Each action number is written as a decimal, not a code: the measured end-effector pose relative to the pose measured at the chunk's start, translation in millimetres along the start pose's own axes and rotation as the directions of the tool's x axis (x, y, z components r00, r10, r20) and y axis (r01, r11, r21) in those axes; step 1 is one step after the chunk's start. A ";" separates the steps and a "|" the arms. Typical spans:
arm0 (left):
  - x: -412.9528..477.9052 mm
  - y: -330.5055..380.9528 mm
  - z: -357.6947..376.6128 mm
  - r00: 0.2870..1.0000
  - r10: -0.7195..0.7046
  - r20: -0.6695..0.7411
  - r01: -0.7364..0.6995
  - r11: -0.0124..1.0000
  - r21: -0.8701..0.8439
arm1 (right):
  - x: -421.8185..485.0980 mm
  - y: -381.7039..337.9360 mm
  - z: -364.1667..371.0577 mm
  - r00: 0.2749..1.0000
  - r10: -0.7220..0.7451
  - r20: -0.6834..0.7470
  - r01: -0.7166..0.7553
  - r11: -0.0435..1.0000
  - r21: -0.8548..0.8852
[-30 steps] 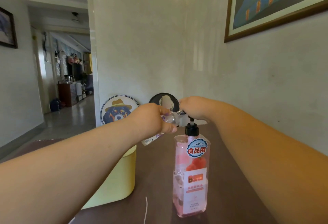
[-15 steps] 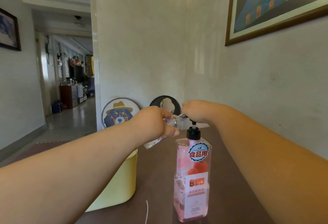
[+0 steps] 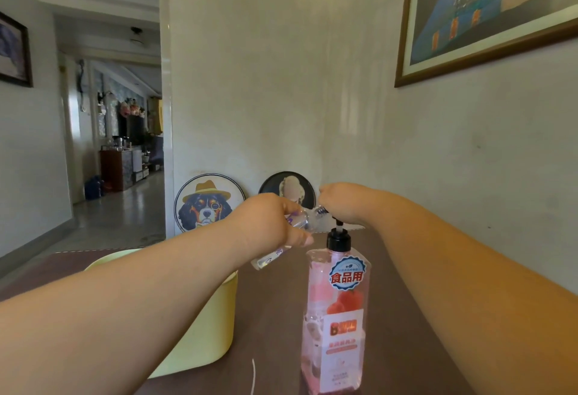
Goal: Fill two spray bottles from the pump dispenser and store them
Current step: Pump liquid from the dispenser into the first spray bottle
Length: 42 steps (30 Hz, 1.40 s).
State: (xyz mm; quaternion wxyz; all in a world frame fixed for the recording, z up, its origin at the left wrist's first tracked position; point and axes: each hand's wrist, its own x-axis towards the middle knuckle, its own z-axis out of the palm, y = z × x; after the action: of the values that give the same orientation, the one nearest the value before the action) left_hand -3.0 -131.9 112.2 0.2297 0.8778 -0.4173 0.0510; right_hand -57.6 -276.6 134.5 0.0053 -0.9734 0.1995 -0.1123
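The small clear spray bottle [image 3: 301, 220] is in the air just left of the top of the pump dispenser [image 3: 336, 316]. The left hand [image 3: 266, 222] grips its middle. It looks light, thin-walled and perhaps slippery, so mid-body is a good hold. Its long axis is tilted, with the open threaded neck up toward the pump and the base down-left. The right hand [image 3: 341, 204] curls over the pump head.

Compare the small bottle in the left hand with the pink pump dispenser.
The spray bottle is small, tilted, held by the left hand; the pump dispenser is large, upright on the table. The spray bottle's neck is uncapped; the pump dispenser has its black pump. Both are see-through.
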 end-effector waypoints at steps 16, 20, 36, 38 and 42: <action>1.7 0.7 0.4 1.000 0.002 0.002 -0.003 0.999 0.051 | 2.4 -4.3 4.6 0.999 -0.008 0.051 0.012 0.998 -0.068; 0.3 -5.5 12.9 0.999 -0.003 0.040 0.002 1.000 0.016 | 2.8 -2.9 18.6 0.998 -0.017 0.054 0.024 0.989 -0.144; 1.5 -5.5 13.2 0.999 -0.005 0.032 0.005 1.000 0.007 | -1.5 -5.3 14.1 0.992 -0.094 0.086 0.116 0.949 -0.294; 1.1 -4.0 10.8 1.000 -0.006 0.021 0.006 1.000 -0.012 | -5.5 -5.5 5.4 0.990 -0.114 0.083 0.134 0.944 -0.300; 1.7 -1.1 3.4 1.000 -0.005 -0.016 0.005 1.000 -0.021 | 0.5 -1.4 -1.5 0.985 -0.171 0.011 0.167 0.938 -0.303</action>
State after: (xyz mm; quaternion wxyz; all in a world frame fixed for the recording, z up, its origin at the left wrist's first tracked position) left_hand -1.4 -134.1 109.2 0.2422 0.8759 -0.4139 0.0530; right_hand -56.9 -275.5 136.2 -0.1550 -0.9753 0.1300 -0.0880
